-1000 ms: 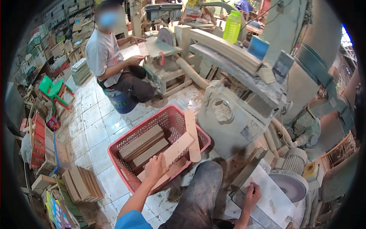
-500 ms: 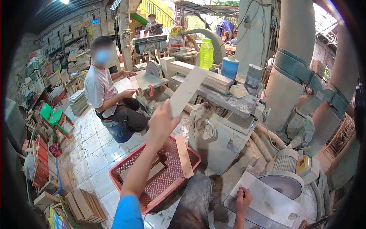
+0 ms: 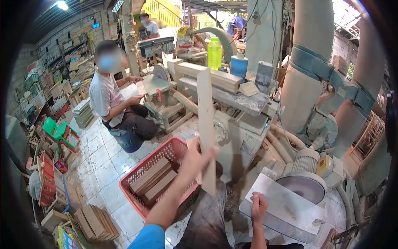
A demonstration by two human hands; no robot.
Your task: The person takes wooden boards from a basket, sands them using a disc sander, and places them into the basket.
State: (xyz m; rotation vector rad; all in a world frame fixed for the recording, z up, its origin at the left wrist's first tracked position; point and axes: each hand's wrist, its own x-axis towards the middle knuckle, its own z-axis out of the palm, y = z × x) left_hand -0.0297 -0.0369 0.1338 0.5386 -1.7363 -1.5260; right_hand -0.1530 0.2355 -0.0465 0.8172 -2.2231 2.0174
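My left hand (image 3: 195, 164) grips a long pale wooden board (image 3: 205, 112) near its lower part and holds it nearly upright over my leg. Behind it is a red plastic basket (image 3: 139, 166), where several wooden pieces (image 3: 159, 182) lie side by side. My left forearm hides part of the basket. My right hand (image 3: 259, 204) is curled closed, with nothing visible in its fingers. It is at the left side of a pale flat work plate (image 3: 271, 195), in front of a round disc sander (image 3: 304, 189).
A person (image 3: 110, 91) sits on a blue bucket (image 3: 126, 141) at another disc machine. A machine bench (image 3: 244, 101) with stacked boards, a green bottle (image 3: 214, 54) and blue can (image 3: 239, 66) stands ahead. Board stacks (image 3: 95, 222) lie at lower left. Large ducts (image 3: 311, 74) rise at right.
My left hand has moved down and right, turning the board from a slant to nearly upright. The board that leaned on the basket's right rim no longer shows there. My right hand stays by the plate.
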